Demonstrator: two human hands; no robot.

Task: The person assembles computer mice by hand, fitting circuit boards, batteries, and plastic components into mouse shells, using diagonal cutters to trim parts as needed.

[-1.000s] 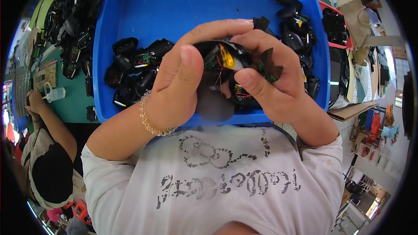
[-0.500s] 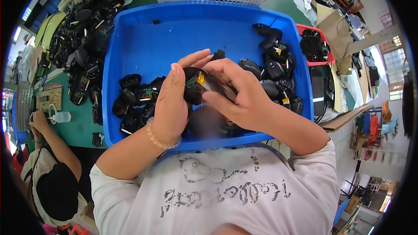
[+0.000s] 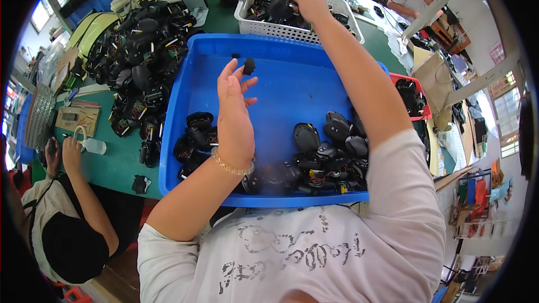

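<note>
My left hand (image 3: 234, 120) hovers over the left part of the blue tray (image 3: 269, 203), palm turned inward and fingers apart. A small black piece (image 3: 249, 67) shows at its fingertips, seemingly on or against one finger. Far across, my right hand (image 3: 313, 7) reaches into the white perforated basket (image 3: 281, 30), its fingers curled beside a rounded black part (image 3: 282, 9); what they grip is partly hidden. Black computer mice (image 3: 306, 136), some with circuit boards and wires exposed, lie along the near and right sides of the tray. More sit at its left, partly behind my left forearm.
Left of the tray, a large heap of black mouse parts (image 3: 140, 78) covers the green table (image 3: 112, 177). A red bin (image 3: 422, 114) stands to the right. At the left, a co-worker's hands (image 3: 70, 154) are near a clear squeeze bottle (image 3: 94, 146); other people sit farther back.
My right hand has left my left hand and stretched forward to the basket. The opened black shell with a green board is gone from between my hands. The view has tilted up.
</note>
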